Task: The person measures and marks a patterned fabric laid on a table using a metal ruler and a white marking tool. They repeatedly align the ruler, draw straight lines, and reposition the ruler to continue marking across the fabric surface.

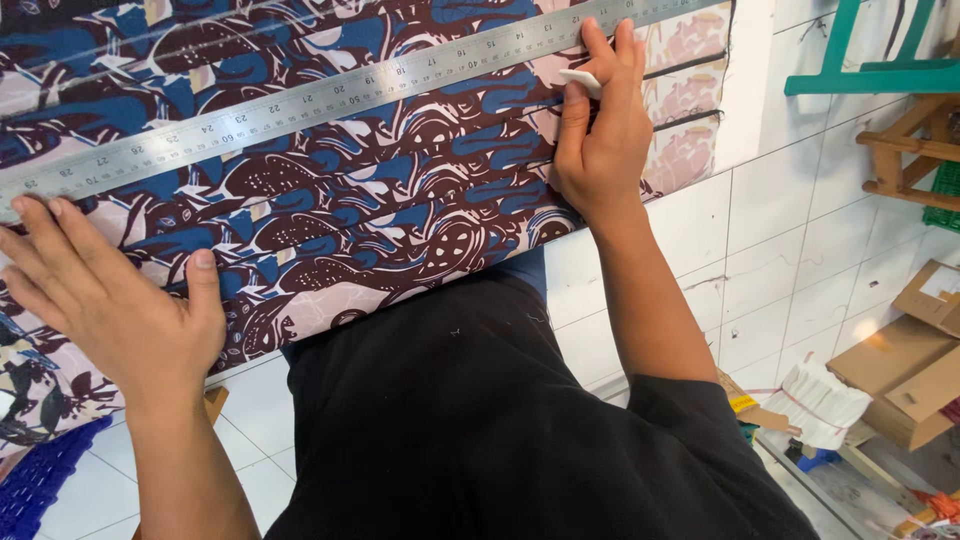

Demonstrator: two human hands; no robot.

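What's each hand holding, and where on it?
Right hand pinches white chalk by one end, against the metal ruler. Left hand grips nothing, flat on patterned fabric.

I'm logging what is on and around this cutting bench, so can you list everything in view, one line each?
patterned fabric: one, blue, dark brown and pale pink, spread over the work surface.
metal ruler: one, silver, lying slantwise across the fabric.
chalk piece: one, white, pinched in the right hand at the ruler's lower edge.
tiled floor: white, at right and below.
green frame: one, top right corner.
wooden frame: one, light brown, under the green one.
cardboard boxes: several, brown, on the floor at right.
blue crate: one, bottom left corner.
left hand: flat on the fabric, fingertips at the ruler's end.
right hand: against the ruler, holding the chalk.
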